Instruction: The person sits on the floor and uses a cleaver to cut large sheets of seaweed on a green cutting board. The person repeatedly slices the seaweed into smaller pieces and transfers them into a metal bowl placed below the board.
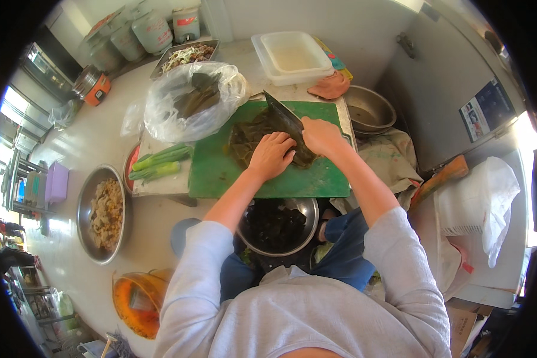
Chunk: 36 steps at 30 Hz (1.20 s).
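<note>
A heap of dark brown-green kelp sheets (246, 141) lies on a green cutting board (215, 174). My left hand (273, 154) presses down on the heap with its fingers bent over the kelp. In my right hand (321, 136) is the handle of a kitchen knife (282, 112), whose dark, broad blade slants up and to the left across the kelp, close to the left fingertips. Beyond the board's far left corner sits a clear plastic bag (161, 112) with more kelp sheets (201, 100) inside. Below the board's near edge, a steel bowl (314, 223) holds dark cut pieces (273, 223).
Green onion stalks (159, 163) lie left of the board. White plastic tubs (268, 74) and a metal tray of food (161, 67) stand behind. A steel basin (371, 107) is at right. On the floor are a food-filled bowl (83, 215) and an orange bucket (121, 308).
</note>
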Each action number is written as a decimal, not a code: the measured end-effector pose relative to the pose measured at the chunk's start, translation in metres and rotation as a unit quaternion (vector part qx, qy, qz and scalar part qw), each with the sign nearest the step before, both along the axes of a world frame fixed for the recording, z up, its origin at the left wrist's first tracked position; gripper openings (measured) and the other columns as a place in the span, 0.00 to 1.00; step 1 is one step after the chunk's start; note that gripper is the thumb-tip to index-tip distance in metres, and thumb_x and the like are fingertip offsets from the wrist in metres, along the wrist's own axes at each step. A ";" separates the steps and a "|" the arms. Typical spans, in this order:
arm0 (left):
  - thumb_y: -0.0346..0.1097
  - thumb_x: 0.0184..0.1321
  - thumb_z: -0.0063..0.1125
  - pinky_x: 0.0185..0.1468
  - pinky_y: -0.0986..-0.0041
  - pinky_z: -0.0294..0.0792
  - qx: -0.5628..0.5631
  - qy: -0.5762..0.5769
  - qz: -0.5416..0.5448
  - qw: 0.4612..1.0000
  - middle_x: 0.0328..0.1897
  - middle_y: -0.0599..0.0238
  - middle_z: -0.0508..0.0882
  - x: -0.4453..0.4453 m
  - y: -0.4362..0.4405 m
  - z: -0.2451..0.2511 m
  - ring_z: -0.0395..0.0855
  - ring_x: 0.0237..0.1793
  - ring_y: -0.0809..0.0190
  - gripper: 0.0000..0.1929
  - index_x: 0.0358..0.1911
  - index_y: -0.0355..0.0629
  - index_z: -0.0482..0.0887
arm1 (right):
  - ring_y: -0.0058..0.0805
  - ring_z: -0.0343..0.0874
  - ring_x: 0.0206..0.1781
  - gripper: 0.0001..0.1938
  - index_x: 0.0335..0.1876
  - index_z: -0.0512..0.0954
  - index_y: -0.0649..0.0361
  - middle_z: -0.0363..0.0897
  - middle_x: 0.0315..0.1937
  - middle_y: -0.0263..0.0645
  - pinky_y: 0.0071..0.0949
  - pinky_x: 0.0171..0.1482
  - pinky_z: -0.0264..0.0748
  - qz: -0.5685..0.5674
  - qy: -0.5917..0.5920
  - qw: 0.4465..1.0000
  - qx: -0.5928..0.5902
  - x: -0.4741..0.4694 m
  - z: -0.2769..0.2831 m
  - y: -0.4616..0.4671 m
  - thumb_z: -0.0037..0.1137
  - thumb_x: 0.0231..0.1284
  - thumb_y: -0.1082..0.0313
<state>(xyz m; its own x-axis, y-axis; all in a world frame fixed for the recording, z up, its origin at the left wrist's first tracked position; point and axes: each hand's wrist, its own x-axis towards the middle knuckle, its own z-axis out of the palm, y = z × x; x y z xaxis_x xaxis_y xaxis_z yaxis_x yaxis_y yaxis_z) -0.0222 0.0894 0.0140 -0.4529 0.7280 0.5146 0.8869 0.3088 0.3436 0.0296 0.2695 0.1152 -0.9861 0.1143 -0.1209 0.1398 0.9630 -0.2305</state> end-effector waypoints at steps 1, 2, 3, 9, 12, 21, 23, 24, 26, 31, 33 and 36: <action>0.39 0.64 0.63 0.65 0.60 0.69 0.000 0.000 -0.001 1.000 0.51 0.64 0.84 0.000 0.000 0.000 0.80 0.59 0.54 0.11 0.48 0.47 0.86 | 0.53 0.90 0.36 0.12 0.54 0.75 0.63 0.88 0.38 0.54 0.52 0.46 0.83 -0.016 -0.030 0.999 -0.026 -0.013 0.001 -0.003 0.47 0.72 0.67; 0.39 0.64 0.63 0.64 0.59 0.69 0.001 -0.001 -0.001 1.000 0.51 0.64 0.84 -0.001 0.000 0.001 0.80 0.58 0.54 0.11 0.47 0.47 0.86 | 0.51 0.90 0.33 0.12 0.53 0.75 0.63 0.89 0.38 0.53 0.50 0.44 0.84 -0.041 -0.067 0.996 -0.048 -0.022 0.003 -0.005 0.47 0.70 0.69; 0.39 0.64 0.63 0.64 0.60 0.69 0.001 -0.001 0.000 1.000 0.50 0.65 0.83 -0.001 0.000 0.001 0.80 0.58 0.54 0.11 0.47 0.47 0.86 | 0.49 0.90 0.31 0.12 0.54 0.75 0.64 0.88 0.38 0.53 0.49 0.42 0.84 -0.027 -0.072 0.996 -0.050 -0.026 0.005 -0.004 0.46 0.69 0.71; 0.39 0.64 0.64 0.64 0.60 0.71 -0.012 -0.004 0.012 1.000 0.52 0.65 0.83 -0.002 0.000 0.000 0.80 0.59 0.54 0.11 0.47 0.47 0.86 | 0.48 0.86 0.23 0.11 0.51 0.73 0.68 0.86 0.34 0.57 0.48 0.33 0.83 -0.024 -0.140 0.984 -0.104 0.034 0.035 0.019 0.44 0.70 0.71; 0.39 0.65 0.64 0.66 0.58 0.71 -0.034 -0.020 0.015 0.999 0.56 0.64 0.84 -0.003 0.000 -0.002 0.79 0.62 0.52 0.12 0.49 0.47 0.86 | 0.50 0.84 0.22 0.11 0.49 0.71 0.68 0.84 0.32 0.57 0.50 0.34 0.82 -0.014 -0.143 0.985 -0.094 0.109 0.048 0.034 0.44 0.75 0.66; 0.37 0.61 0.67 0.77 0.55 0.64 -0.135 -0.065 -0.016 0.989 0.71 0.61 0.79 -0.020 -0.035 0.031 0.73 0.74 0.52 0.23 0.62 0.51 0.84 | 0.50 0.83 0.21 0.11 0.49 0.70 0.63 0.84 0.27 0.54 0.52 0.41 0.81 -0.056 -0.154 0.985 -0.048 0.193 0.085 0.072 0.44 0.77 0.62; 0.35 0.57 0.69 0.81 0.55 0.59 -0.172 -0.035 -0.021 0.984 0.79 0.60 0.74 -0.026 -0.075 0.044 0.67 0.80 0.52 0.31 0.69 0.52 0.81 | 0.54 0.87 0.32 0.11 0.51 0.71 0.62 0.86 0.33 0.56 0.55 0.45 0.80 -0.062 -0.076 0.995 0.022 0.177 0.065 0.071 0.44 0.75 0.63; 0.34 0.55 0.70 0.83 0.54 0.58 -0.221 0.000 -0.023 0.975 0.80 0.59 0.72 -0.026 -0.095 0.050 0.65 0.81 0.52 0.35 0.71 0.51 0.78 | 0.55 0.88 0.35 0.11 0.52 0.71 0.62 0.86 0.35 0.57 0.56 0.46 0.80 -0.051 -0.030 0.997 0.055 0.165 0.050 0.066 0.45 0.74 0.64; 0.32 0.51 0.71 0.85 0.54 0.54 -0.311 0.091 -0.028 0.946 0.84 0.58 0.67 -0.024 -0.125 0.059 0.61 0.84 0.52 0.43 0.76 0.51 0.72 | 0.60 0.87 0.46 0.11 0.53 0.72 0.61 0.87 0.38 0.58 0.59 0.48 0.79 -0.074 -0.028 0.993 0.092 0.143 0.025 0.058 0.45 0.72 0.66; 0.31 0.49 0.75 0.86 0.52 0.52 -0.277 0.115 -0.043 0.953 0.85 0.57 0.66 -0.018 -0.126 0.068 0.61 0.84 0.53 0.49 0.79 0.46 0.65 | 0.60 0.87 0.44 0.10 0.52 0.72 0.61 0.87 0.38 0.57 0.58 0.47 0.80 0.001 -0.011 0.999 0.050 0.098 -0.013 0.014 0.46 0.73 0.66; 0.32 0.48 0.76 0.86 0.54 0.51 -0.291 0.136 -0.070 0.944 0.85 0.56 0.65 -0.025 -0.109 0.070 0.60 0.84 0.52 0.51 0.80 0.43 0.64 | 0.60 0.87 0.44 0.10 0.52 0.73 0.61 0.87 0.38 0.56 0.58 0.46 0.80 0.042 -0.010 0.999 0.029 0.088 -0.013 0.001 0.47 0.73 0.65; 0.34 0.46 0.78 0.86 0.55 0.51 -0.329 0.180 -0.105 0.921 0.83 0.56 0.67 -0.040 -0.085 0.070 0.61 0.84 0.53 0.53 0.80 0.39 0.63 | 0.57 0.87 0.35 0.10 0.50 0.72 0.61 0.86 0.36 0.57 0.55 0.41 0.80 0.090 0.016 0.996 -0.003 0.074 -0.005 -0.002 0.48 0.75 0.63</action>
